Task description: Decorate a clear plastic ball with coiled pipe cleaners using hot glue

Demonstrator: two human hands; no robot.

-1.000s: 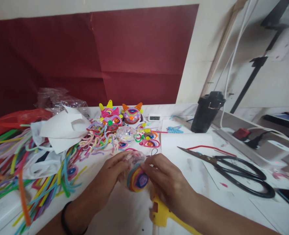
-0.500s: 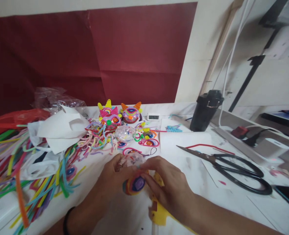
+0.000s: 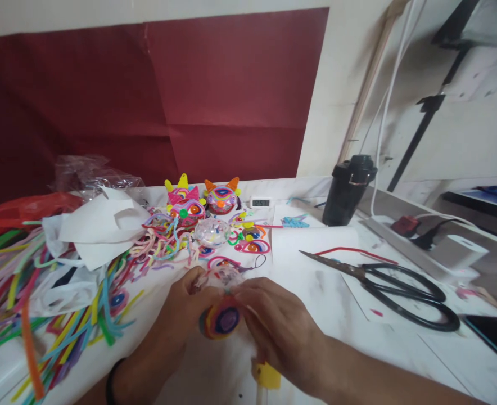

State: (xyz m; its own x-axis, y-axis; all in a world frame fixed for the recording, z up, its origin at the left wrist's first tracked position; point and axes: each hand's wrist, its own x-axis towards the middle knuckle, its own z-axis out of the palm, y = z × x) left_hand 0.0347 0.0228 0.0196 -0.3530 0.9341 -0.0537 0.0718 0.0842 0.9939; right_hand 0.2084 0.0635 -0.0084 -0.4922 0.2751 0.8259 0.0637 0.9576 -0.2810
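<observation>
A clear plastic ball [image 3: 221, 277] is gripped in my left hand [image 3: 179, 318], which wears a dark band at the wrist. On its near side hangs a rainbow-striped disc of coiled pipe cleaner [image 3: 222, 322] with a dark blue and purple centre. My right hand [image 3: 284, 323] is closed against the same ball, fingertips pinching where the ball and disc meet; the exact contact is hidden. Below the right hand a yellow tool [image 3: 269, 376] shows only in part. A dark cord loop [image 3: 259, 261] lies just beyond the fingers.
Loose pipe cleaners [image 3: 75, 337] and crumpled white paper [image 3: 100, 225] cover the left. Decorated balls [image 3: 222, 198], another clear ball [image 3: 212, 232] and a small digital clock [image 3: 260, 202] sit behind. Black-handled scissors [image 3: 409, 292], a black bottle [image 3: 349, 194] and a phone [image 3: 493, 343] are right.
The view has shifted slightly. My right thumb and fingers have drawn closer together at the ball, and less of the yellow tool shows. The striped disc has turned to face me more.
</observation>
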